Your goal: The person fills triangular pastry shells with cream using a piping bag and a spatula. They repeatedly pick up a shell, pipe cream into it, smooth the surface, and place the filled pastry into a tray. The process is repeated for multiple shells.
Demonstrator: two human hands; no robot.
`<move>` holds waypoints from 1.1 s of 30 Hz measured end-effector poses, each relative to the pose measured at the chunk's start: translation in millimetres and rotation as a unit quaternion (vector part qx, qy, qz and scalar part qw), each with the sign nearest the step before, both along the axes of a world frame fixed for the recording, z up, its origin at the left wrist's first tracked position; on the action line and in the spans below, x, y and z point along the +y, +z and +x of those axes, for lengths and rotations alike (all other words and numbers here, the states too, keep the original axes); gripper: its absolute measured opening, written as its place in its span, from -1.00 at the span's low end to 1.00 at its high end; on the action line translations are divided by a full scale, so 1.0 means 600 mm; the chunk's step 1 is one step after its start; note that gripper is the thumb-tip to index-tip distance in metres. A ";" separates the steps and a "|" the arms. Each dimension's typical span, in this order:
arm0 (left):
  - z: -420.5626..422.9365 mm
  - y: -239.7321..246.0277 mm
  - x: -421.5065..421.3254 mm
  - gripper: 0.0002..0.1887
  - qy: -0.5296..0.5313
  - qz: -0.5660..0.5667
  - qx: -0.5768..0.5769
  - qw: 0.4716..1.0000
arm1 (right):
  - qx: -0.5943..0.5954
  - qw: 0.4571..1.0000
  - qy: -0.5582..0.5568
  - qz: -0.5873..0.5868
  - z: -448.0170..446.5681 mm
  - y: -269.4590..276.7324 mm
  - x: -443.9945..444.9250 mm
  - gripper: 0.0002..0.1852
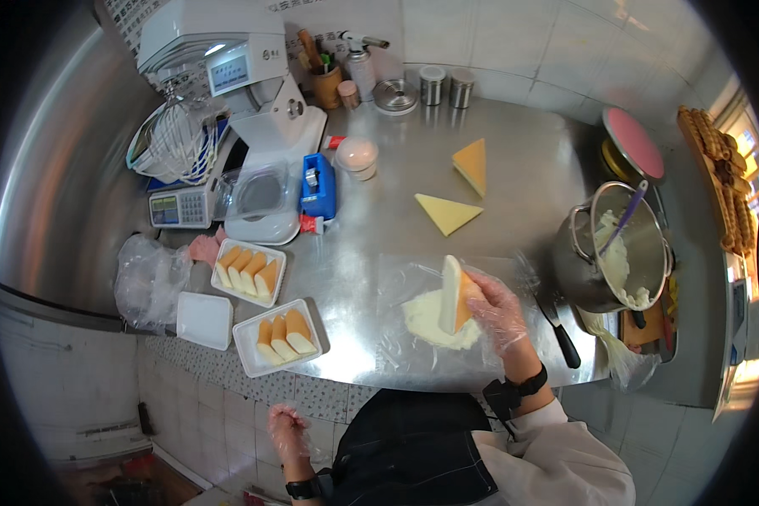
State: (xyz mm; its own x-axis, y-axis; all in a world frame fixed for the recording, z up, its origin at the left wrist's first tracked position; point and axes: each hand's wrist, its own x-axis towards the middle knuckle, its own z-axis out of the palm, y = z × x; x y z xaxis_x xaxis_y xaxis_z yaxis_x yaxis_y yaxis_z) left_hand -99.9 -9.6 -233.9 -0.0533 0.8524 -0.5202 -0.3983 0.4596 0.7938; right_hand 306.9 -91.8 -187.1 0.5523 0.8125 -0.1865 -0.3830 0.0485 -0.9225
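My right hand (498, 311), in a clear plastic glove, grips a cream-coated wedge of sponge cake (458, 297) above a patch of pale powder (417, 316) on a plastic sheet. My left hand (288, 431), gloved too, hangs below the table's front edge; its fingers look curled, and whether it holds anything is unclear. Two triangular cake pieces, one browned side up (473, 166) and one pale (449, 214), lie behind the sheet. To the left, a white tray (240, 354) carries three cake pieces, and another white tray (222, 290) behind it carries several.
A steel pot (572, 262) of white cream with a purple-handled spatula stands at the right, near a black-handled knife (567, 345) and a piping bag (620, 357). At the left are an empty white tray (203, 320), a digital scale (180, 210), a blue tape dispenser (318, 190) and a stand mixer (262, 114).
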 end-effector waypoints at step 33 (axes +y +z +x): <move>-0.177 -0.155 0.267 -0.51 -0.356 0.086 0.231 0.901 | -0.569 0.624 0.349 -0.406 -0.597 0.016 0.484 -0.62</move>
State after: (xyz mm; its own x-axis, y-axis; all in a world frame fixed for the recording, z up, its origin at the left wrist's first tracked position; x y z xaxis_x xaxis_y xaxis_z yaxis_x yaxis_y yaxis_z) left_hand -206.1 150.8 -326.9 0.3616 0.8227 -0.4386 0.3401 0.3216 0.8837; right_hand -51.4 198.6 -177.5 0.2663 0.8221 -0.5032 0.8769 -0.4234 -0.2277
